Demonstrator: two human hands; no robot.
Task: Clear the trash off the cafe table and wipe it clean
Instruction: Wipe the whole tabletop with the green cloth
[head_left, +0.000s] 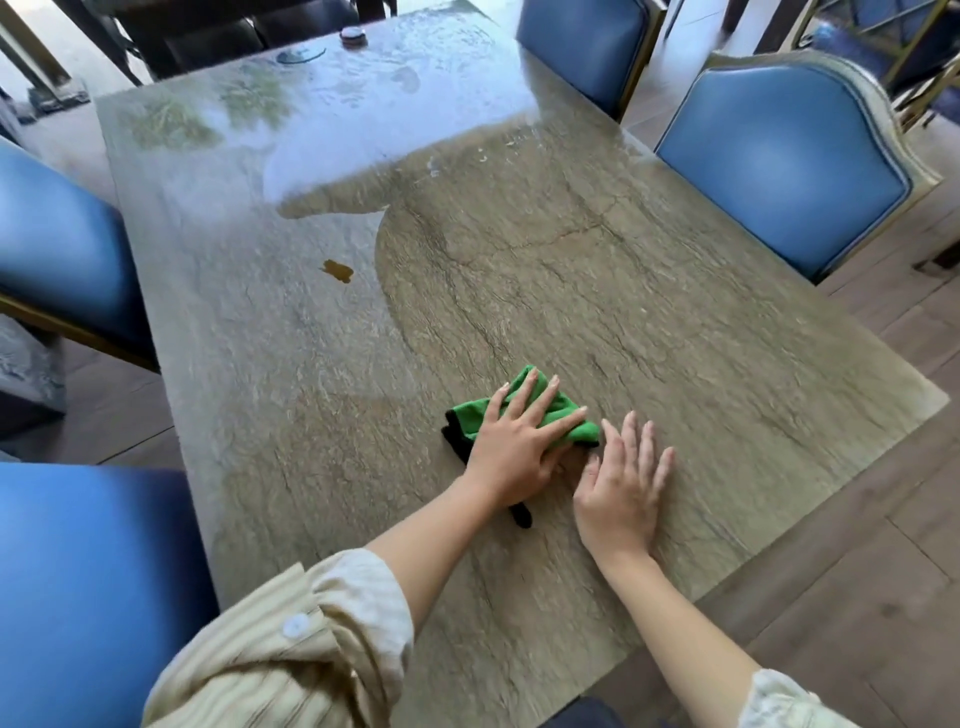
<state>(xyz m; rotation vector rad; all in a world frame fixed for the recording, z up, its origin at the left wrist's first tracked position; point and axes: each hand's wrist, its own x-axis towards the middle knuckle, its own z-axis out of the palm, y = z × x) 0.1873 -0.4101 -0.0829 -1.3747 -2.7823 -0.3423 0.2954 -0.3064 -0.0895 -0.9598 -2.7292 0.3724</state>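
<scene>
Left hand (511, 447) flat — pressing cloth (519, 410).

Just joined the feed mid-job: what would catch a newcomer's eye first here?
The green cloth near the table's front edge, pressed flat under the left hand, with the right hand flat beside it. Further back on the left, a small brown spill remains unwiped.
</scene>
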